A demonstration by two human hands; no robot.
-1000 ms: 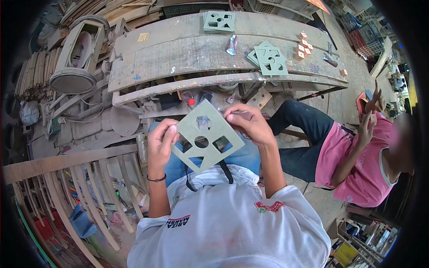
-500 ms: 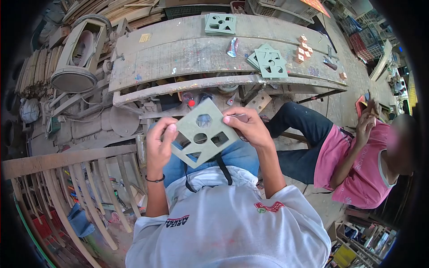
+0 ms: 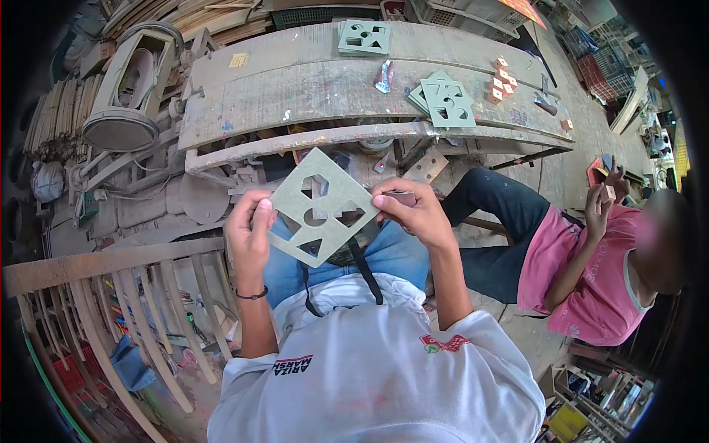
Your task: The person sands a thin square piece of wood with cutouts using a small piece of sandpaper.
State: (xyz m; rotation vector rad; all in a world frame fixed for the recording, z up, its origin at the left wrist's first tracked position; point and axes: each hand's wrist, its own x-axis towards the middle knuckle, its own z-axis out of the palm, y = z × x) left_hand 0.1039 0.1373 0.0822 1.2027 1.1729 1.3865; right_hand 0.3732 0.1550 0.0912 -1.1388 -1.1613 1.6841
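Observation:
A flat grey-green square panel (image 3: 336, 190) with several shaped cut-outs is held up over my lap, turned so one corner points away from me. My left hand (image 3: 252, 225) pinches its left corner between thumb and fingers. At the right corner my right hand (image 3: 410, 210) grips the panel, and a small dark brown piece (image 3: 400, 198) sits between its fingers. Similar panels lie in one stack (image 3: 364, 38) at the bench's far side and in a fanned pile (image 3: 448, 103) on its right part.
A long worn wooden bench (image 3: 295, 92) stands ahead, bearing small wooden blocks (image 3: 500, 83) and a crumpled tube (image 3: 385, 76). A slatted wooden rail (image 3: 111, 267) is at the left. To the right sits a person in pink (image 3: 591, 273), holding a small block (image 3: 608, 193).
The panel has shifted slightly left and turned in my hands, and my left hand has moved a little left. The other person's raised hand now shows a small block.

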